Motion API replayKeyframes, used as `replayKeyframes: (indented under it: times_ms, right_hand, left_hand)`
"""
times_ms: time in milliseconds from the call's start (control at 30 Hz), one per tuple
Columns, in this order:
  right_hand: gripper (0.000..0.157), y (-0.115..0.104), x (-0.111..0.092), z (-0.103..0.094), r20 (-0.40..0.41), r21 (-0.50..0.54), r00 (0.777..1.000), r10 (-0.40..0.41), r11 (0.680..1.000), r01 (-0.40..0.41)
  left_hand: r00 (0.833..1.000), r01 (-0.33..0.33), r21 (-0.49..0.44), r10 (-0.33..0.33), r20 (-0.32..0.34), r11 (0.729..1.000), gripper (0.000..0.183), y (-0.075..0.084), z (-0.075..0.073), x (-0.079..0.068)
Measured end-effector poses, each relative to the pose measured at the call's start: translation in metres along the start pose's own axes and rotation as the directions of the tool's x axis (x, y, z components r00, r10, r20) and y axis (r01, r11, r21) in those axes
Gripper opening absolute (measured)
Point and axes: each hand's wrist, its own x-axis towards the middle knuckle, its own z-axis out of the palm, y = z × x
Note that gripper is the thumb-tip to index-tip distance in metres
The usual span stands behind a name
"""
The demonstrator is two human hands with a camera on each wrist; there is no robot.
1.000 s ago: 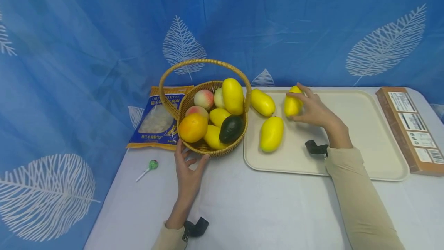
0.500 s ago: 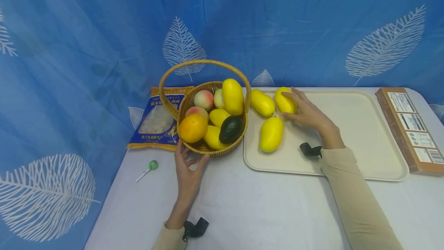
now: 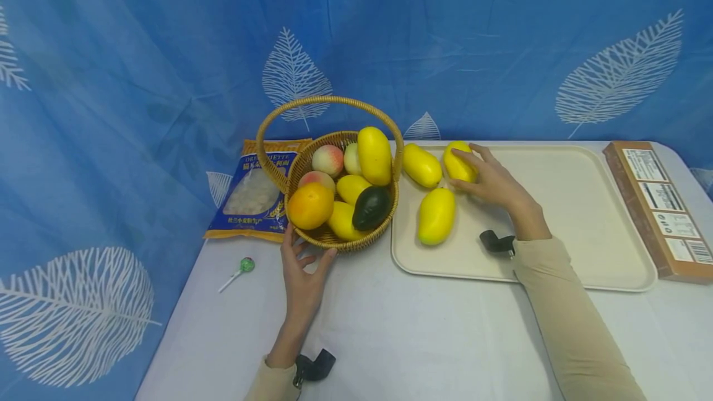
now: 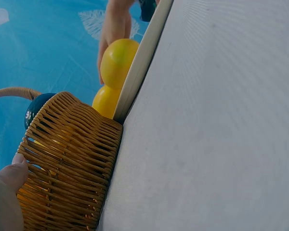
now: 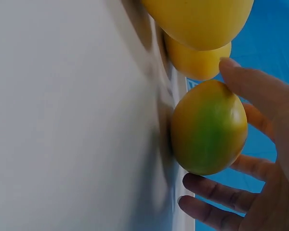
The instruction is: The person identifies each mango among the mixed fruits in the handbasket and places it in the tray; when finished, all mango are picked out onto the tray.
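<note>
A wicker basket (image 3: 356,245) with a tall handle holds peaches, an orange (image 3: 310,205), an avocado (image 3: 371,208) and several yellow fruits, one of them a big mango (image 3: 374,156) by the handle. My left hand (image 3: 301,280) holds the front of the basket, its thumb on the wicker in the left wrist view. On the beige tray (image 3: 535,271), my right hand (image 3: 498,184) has thumb and fingers around a mango (image 3: 460,163), green-tinged in the right wrist view. Two more mangoes lie beside it, one behind (image 3: 421,164) and one nearer the front (image 3: 437,216).
Left of the basket is a blue pasta bag (image 3: 253,190), partly under it. A green lollipop (image 3: 245,265) lies on the white cloth in front of the bag. A long brown box (image 3: 660,209) borders the tray on the right. A blue curtain (image 3: 473,48) hangs behind.
My right hand and its mango have shifted left across the tray, close to the other two mangoes, staying nearly still over the last half second. The left hand and basket hold their place.
</note>
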Motion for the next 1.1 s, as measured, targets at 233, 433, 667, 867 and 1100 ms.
replayKeyframes:
  times_ms: [233,433,667,867,1100]
  right_hand:
    - [0.072,-0.001,0.000,0.001,0.009,-0.009,1.000,0.006,1.000,-0.006]
    - [0.070,-0.014,-0.007,-0.010,-0.040,-0.050,0.999,-0.034,0.998,0.032]
    - [0.067,-0.067,-0.028,-0.030,-0.226,-0.037,0.938,-0.262,0.965,0.261]
    - [0.066,-0.110,-0.043,-0.023,-0.254,-0.024,0.852,-0.458,0.883,0.468]
    - [0.065,-0.137,-0.046,0.007,-0.161,-0.003,0.813,-0.559,0.824,0.566]
  left_hand:
    - [1.000,-0.004,-0.002,0.004,0.001,1.000,0.092,-0.001,0.000,-0.001]
    - [1.000,-0.003,-0.006,0.003,-0.002,1.000,0.092,-0.001,0.001,0.000]
    - [1.000,-0.008,0.001,0.008,-0.003,1.000,0.092,-0.002,0.001,0.000]
    - [1.000,0.004,-0.008,-0.004,0.005,1.000,0.093,0.002,0.000,0.000]
    - [1.000,-0.015,0.008,0.015,0.004,1.000,0.092,-0.003,0.000,0.000]
